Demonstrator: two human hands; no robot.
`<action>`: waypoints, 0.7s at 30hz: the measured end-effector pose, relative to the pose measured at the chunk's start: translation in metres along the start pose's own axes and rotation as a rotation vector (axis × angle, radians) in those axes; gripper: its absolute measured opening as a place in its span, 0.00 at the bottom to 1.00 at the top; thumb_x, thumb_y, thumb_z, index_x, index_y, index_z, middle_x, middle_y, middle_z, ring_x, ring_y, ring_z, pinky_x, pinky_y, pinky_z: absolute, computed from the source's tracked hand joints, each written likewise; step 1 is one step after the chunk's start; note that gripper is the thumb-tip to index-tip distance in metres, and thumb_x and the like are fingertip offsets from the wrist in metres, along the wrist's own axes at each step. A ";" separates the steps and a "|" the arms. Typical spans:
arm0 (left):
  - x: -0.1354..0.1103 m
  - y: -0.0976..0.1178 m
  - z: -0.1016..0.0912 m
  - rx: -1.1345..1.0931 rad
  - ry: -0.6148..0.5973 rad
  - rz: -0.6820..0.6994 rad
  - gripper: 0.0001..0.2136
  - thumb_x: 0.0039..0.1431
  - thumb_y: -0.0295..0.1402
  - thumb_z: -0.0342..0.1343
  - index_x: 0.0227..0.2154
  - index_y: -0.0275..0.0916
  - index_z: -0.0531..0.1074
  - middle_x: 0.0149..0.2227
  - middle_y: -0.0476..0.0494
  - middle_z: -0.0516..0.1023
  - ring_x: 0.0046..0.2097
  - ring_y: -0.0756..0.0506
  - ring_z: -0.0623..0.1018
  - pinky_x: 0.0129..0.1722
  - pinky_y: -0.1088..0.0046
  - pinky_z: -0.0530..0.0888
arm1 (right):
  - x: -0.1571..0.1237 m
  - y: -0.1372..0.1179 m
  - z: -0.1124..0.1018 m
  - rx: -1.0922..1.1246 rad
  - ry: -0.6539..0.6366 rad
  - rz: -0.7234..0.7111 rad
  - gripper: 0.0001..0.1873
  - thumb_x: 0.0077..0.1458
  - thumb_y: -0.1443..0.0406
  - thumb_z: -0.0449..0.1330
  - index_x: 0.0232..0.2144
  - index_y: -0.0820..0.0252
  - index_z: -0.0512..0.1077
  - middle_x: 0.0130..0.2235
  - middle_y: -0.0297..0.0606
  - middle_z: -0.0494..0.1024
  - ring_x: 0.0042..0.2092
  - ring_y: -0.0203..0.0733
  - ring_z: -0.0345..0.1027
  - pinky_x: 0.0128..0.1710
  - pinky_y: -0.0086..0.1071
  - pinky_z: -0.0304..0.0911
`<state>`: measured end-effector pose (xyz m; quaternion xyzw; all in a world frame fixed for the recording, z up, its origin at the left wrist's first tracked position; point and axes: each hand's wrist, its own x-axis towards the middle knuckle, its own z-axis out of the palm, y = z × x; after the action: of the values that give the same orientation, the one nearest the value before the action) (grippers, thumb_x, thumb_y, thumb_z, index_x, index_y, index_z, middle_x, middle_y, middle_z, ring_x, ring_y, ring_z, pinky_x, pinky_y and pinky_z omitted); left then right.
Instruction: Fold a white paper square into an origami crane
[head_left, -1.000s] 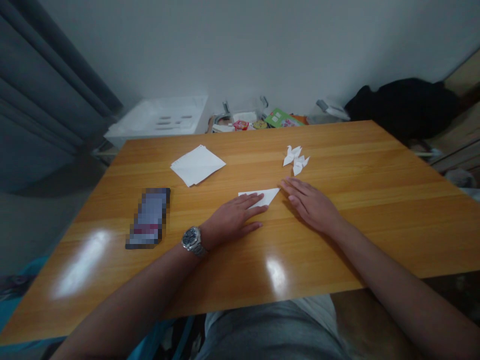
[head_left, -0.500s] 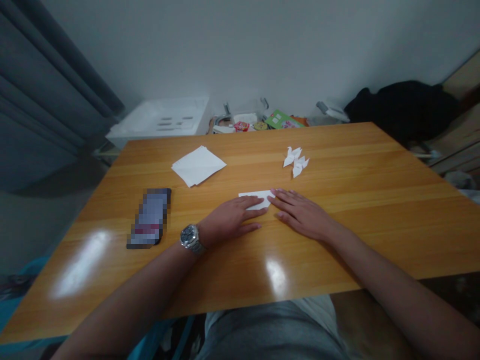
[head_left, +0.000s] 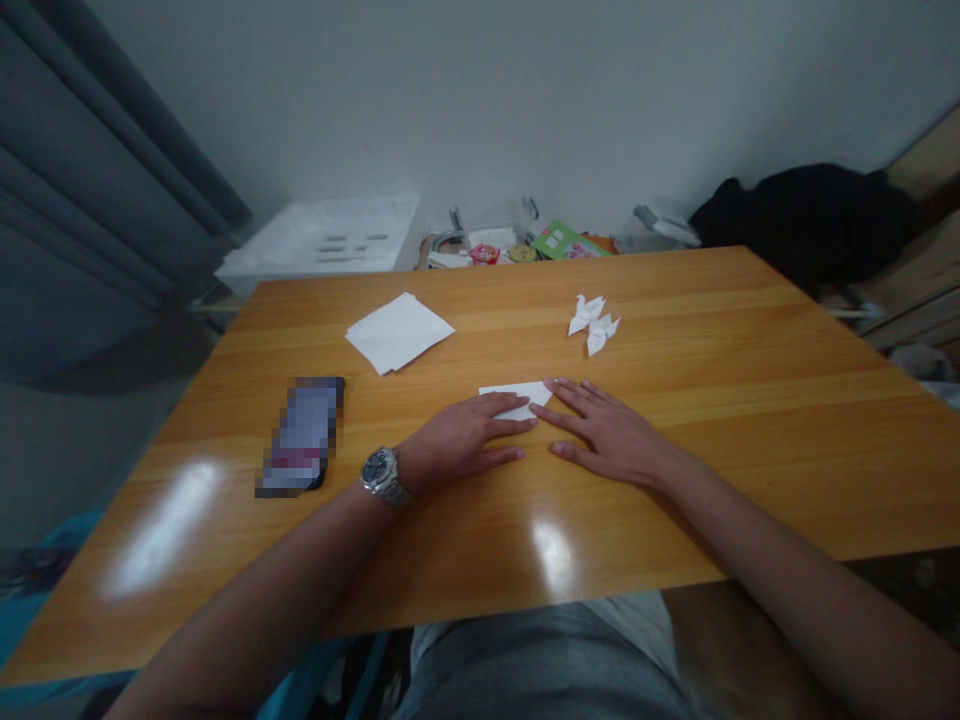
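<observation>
On the wooden table, a narrow folded white paper lies under my left hand, whose fingers press flat on it. My right hand lies flat with spread fingers, its fingertips touching the paper's right end. A steel wristwatch sits on my left wrist. Beyond my right hand stands a small white origami crane, possibly two overlapping. A stack of white paper squares lies further left, apart from both hands.
A phone, blurred out, lies on the table left of my left hand. Past the far edge stand a white plastic tray, a green booklet among small packets, and a black cloth heap. A grey curtain hangs left.
The folded paper has gone from a pointed triangle to a narrower, flatter strip. My right hand has moved left and toward me, its fingertips now at the paper's right end.
</observation>
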<state>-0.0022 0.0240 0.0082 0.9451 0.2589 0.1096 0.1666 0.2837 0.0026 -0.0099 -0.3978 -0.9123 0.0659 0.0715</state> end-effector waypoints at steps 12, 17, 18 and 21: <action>-0.001 -0.002 0.002 0.006 -0.010 -0.026 0.22 0.70 0.47 0.49 0.62 0.50 0.67 0.69 0.46 0.60 0.68 0.41 0.63 0.67 0.59 0.62 | 0.003 0.010 0.005 0.068 0.111 0.190 0.27 0.72 0.57 0.40 0.68 0.55 0.60 0.72 0.42 0.52 0.71 0.48 0.48 0.69 0.49 0.50; -0.001 -0.002 0.002 0.003 -0.011 -0.029 0.22 0.70 0.47 0.49 0.63 0.50 0.67 0.69 0.46 0.60 0.68 0.40 0.63 0.67 0.59 0.63 | 0.007 0.016 0.010 0.093 0.187 0.245 0.31 0.72 0.57 0.39 0.65 0.69 0.63 0.69 0.51 0.58 0.70 0.48 0.53 0.70 0.45 0.51; -0.001 -0.002 0.002 0.001 -0.007 -0.027 0.22 0.69 0.47 0.49 0.63 0.49 0.67 0.69 0.45 0.60 0.68 0.40 0.63 0.67 0.59 0.63 | 0.007 0.016 0.011 0.095 0.193 0.247 0.31 0.72 0.57 0.39 0.65 0.71 0.63 0.69 0.51 0.59 0.69 0.48 0.54 0.70 0.44 0.51; -0.001 -0.001 0.002 -0.006 0.005 -0.017 0.22 0.69 0.47 0.49 0.63 0.50 0.67 0.69 0.46 0.60 0.68 0.41 0.63 0.68 0.59 0.62 | 0.007 0.017 0.013 0.097 0.209 0.242 0.31 0.72 0.57 0.39 0.65 0.70 0.63 0.68 0.51 0.61 0.69 0.48 0.55 0.70 0.46 0.52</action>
<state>-0.0033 0.0237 0.0057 0.9420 0.2672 0.1114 0.1697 0.2886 0.0186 -0.0252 -0.5054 -0.8411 0.0763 0.1766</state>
